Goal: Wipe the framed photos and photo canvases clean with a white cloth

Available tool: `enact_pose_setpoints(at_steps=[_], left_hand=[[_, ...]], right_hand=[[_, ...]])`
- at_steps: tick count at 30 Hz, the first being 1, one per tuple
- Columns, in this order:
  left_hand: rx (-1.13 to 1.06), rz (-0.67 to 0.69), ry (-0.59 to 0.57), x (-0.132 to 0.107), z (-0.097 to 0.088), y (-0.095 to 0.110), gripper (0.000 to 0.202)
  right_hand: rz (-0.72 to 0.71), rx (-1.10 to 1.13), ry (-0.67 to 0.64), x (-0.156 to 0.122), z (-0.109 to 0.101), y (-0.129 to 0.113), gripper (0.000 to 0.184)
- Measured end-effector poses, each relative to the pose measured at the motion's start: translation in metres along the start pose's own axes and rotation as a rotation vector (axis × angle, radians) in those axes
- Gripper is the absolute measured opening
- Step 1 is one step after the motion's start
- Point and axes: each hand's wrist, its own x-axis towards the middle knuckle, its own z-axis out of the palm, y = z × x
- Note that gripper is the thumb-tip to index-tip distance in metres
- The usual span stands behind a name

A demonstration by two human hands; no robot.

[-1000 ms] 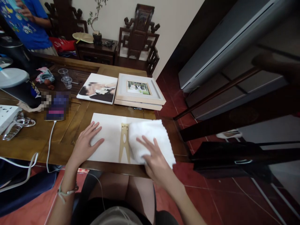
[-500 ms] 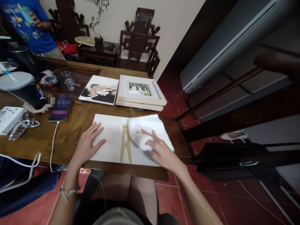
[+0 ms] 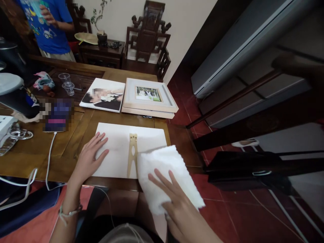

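A white picture frame back panel (image 3: 115,148) lies on the wooden table, with a tan A-shaped stand leg (image 3: 132,153) down its middle. My left hand (image 3: 92,153) rests on the panel's left side, its fingers spread. My right hand (image 3: 174,199) holds a white cloth (image 3: 167,165) at the panel's lower right. Part of the cloth covers that corner and part hangs past the table's front edge. The thumb side grips the cloth while the other fingers lie stretched over it.
Behind the panel lie a photo print (image 3: 105,96) and stacked white frames (image 3: 149,96). At left are a phone (image 3: 58,116) on a white cable, a large dark cup (image 3: 15,94), a power strip (image 3: 5,125) and small plastic cups (image 3: 67,84). A person in a blue shirt (image 3: 50,30) stands across the table.
My right hand has drawn the cloth from the panel's right half toward me, past the front edge, uncovering the upper right of the panel. My left hand stays on the panel.
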Motion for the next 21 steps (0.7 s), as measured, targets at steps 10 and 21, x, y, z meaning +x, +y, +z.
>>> enact_pose_setpoints(at_steps=[10, 21], left_hand=[[0.011, 0.011, -0.002, -0.001, 0.001, -0.002, 0.044], [-0.009, -0.008, -0.003, -0.001, 0.001, -0.001, 0.044]], right_hand=[[0.005, 0.181, 0.074, 0.061, -0.012, 0.068, 0.039], [0.012, -0.022, 0.196, 0.063, 0.016, 0.050, 0.021]])
